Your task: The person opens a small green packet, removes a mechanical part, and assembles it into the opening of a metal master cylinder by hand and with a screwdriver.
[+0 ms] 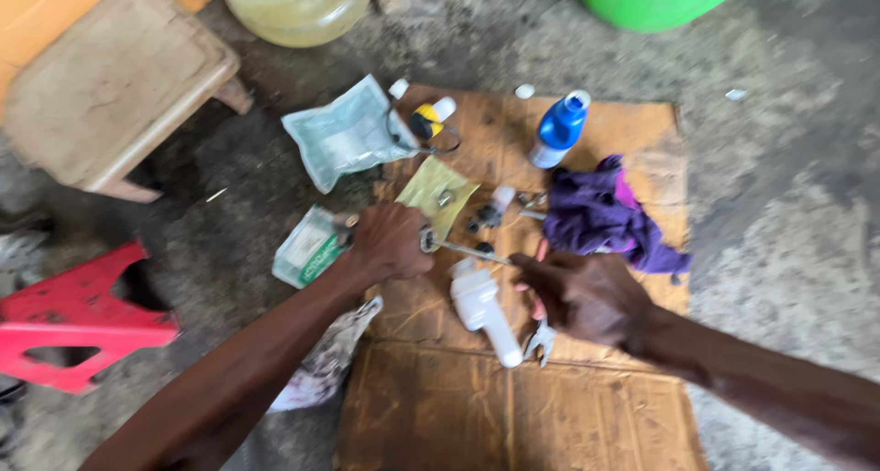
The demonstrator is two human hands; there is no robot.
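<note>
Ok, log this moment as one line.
left hand: grips wrench end | right hand: touches wrench's other end | white plastic fitting: on cardboard, between hands

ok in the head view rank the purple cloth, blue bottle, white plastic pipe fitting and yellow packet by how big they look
1. purple cloth, clearly largest
2. white plastic pipe fitting
3. yellow packet and blue bottle look about alike; the left hand hides part of the packet, so I would not rank them.
</note>
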